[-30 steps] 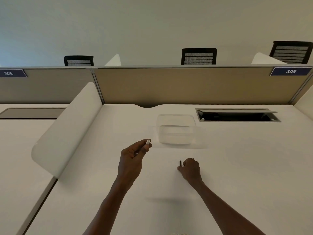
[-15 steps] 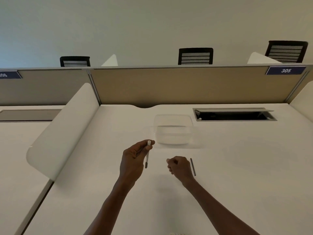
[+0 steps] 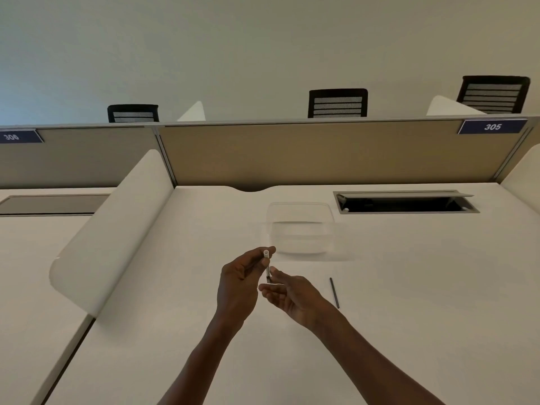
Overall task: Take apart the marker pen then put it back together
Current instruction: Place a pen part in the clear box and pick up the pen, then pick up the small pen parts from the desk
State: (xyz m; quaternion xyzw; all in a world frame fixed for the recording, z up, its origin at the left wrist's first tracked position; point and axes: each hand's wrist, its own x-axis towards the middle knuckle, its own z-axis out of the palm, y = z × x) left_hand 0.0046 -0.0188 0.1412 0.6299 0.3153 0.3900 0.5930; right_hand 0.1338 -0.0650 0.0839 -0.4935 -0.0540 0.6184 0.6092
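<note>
My left hand (image 3: 239, 283) pinches the white marker barrel (image 3: 267, 266) near its open top end and holds it nearly upright above the white desk (image 3: 409, 287). The barrel's dark lower end sits between the fingertips of my right hand (image 3: 287, 293), whose thumb and forefinger close on it from the right. A thin dark rod (image 3: 334, 292), the marker's inner part, lies flat on the desk just right of my right hand, apart from it.
A clear plastic box (image 3: 301, 228) stands on the desk just behind my hands. An open cable tray (image 3: 406, 202) is set into the desk at the back right. A white curved divider (image 3: 111, 229) rises on the left, a beige partition (image 3: 321, 153) behind.
My right hand let go of the thin dark rod, left it on the desk, and moved left onto the barrel's lower end. My left hand turned the barrel upright.
</note>
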